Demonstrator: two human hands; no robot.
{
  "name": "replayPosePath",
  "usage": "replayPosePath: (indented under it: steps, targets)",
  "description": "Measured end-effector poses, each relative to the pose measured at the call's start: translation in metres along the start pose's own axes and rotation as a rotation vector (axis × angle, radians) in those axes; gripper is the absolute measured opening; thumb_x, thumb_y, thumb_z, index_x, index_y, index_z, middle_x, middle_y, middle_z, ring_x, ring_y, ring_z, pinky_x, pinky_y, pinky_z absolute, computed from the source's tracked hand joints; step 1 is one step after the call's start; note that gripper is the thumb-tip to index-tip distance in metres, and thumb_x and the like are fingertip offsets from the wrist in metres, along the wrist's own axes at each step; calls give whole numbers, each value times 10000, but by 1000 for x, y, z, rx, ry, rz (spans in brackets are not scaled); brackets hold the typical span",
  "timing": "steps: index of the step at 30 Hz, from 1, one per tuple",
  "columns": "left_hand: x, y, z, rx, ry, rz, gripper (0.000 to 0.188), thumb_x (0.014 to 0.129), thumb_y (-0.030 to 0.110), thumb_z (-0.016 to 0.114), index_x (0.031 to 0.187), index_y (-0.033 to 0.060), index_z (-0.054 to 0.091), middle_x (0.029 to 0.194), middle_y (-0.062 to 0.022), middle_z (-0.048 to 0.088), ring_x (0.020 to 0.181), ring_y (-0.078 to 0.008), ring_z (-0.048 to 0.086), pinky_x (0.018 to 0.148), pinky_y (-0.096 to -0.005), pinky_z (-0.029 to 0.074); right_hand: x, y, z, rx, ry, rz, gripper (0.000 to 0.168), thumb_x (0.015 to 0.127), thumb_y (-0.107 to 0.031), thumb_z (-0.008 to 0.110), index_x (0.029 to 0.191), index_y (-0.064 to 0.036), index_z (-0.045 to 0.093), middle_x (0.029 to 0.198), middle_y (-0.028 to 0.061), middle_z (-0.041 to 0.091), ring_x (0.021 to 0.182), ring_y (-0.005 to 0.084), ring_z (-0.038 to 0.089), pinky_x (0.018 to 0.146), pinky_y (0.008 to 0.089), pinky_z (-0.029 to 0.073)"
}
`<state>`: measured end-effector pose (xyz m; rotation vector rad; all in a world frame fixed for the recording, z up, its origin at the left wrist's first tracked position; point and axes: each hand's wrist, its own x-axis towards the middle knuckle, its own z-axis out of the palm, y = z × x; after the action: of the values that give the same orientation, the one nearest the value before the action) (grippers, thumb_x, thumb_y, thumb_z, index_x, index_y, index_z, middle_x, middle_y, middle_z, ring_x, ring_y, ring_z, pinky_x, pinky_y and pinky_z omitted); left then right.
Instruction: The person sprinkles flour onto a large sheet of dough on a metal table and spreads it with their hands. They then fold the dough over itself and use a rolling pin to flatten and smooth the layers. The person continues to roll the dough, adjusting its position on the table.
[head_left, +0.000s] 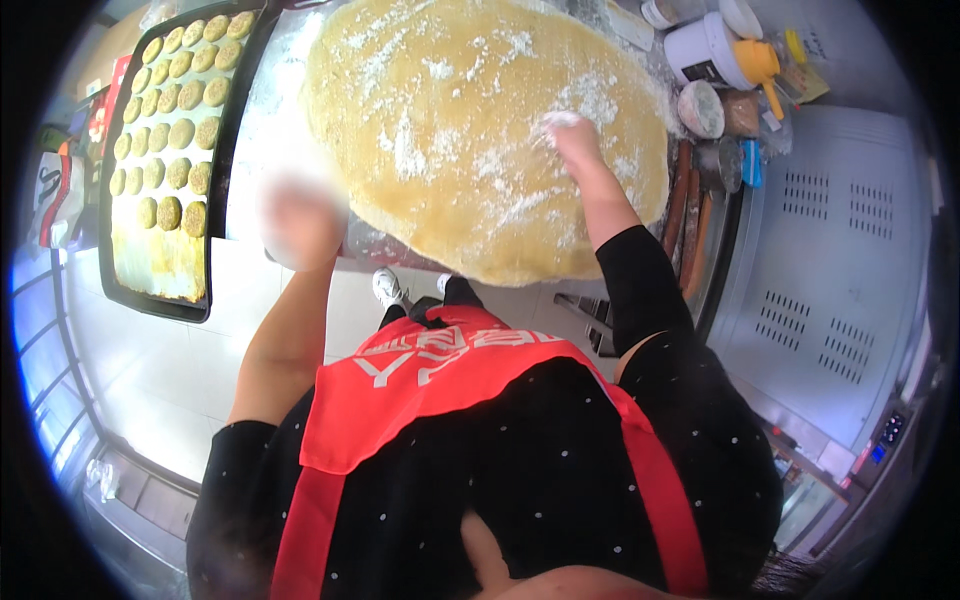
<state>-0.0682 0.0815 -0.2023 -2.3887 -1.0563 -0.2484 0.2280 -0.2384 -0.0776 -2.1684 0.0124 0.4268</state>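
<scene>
A wide sheet of yellow dough (465, 150) covers most of the worktop, with white flour (409, 146) scattered over it in patches. On the dough's right half rests my right hand (574, 139), its fingers floury and bent inward; whether anything is in them cannot be told. My left hand (304, 221) is by the dough's lower left edge, near the table's front edge. It is blurred, so its fingers and anything in them cannot be made out. The dough's lower edge reaches the front of the worktop.
A black baking tray (210, 247) with rows of round flat cakes (181, 133) stands at the left. At the right are a white bucket (697, 49), an orange-yellow jug (756, 61), a bowl (701, 109), a metal cup (720, 163) and rolling pins (679, 210), beside a vented metal surface (832, 247).
</scene>
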Motion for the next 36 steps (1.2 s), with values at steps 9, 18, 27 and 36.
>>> replayPosePath:
  steps: [9, 18, 27, 36]
  targets:
    - [31, 0, -75, -556, -403, -215, 568, 894, 358, 448, 1386, 91, 352, 1492, -98, 243, 1399, -276, 137, 1123, -461, 82, 177, -17, -19, 183, 432, -114, 196, 770, 1, 585, 948, 12, 667, 893, 92, 675, 802, 196, 641, 688, 308, 487]
    - [35, 5, -81, -555, -414, -209, 563, 883, 334, 481, 1377, 90, 365, 1479, -111, 262, 1392, -287, 165, 1123, -464, 108, 273, -24, -15, 99, 159, -212, 174, 763, -32, 637, 930, 9, 665, 898, 107, 676, 790, 224, 640, 674, 357, 478]
    - [36, -3, -81, -559, -433, -206, 585, 874, 345, 480, 1379, 83, 343, 1472, -137, 262, 1389, -313, 164, 1112, -488, 119, 169, -135, 74, 246, -231, -274, 266, 708, -31, 678, 971, 10, 663, 890, 86, 679, 758, 189, 627, 653, 326, 472]
    - [36, -8, -82, -659, -450, -192, 630, 867, 373, 473, 1385, 40, 342, 1482, -169, 236, 1392, -338, 139, 1104, -515, 96, 95, -189, 113, 305, -86, -206, 221, 777, -56, 671, 978, 34, 653, 870, 83, 670, 731, 145, 604, 641, 285, 466]
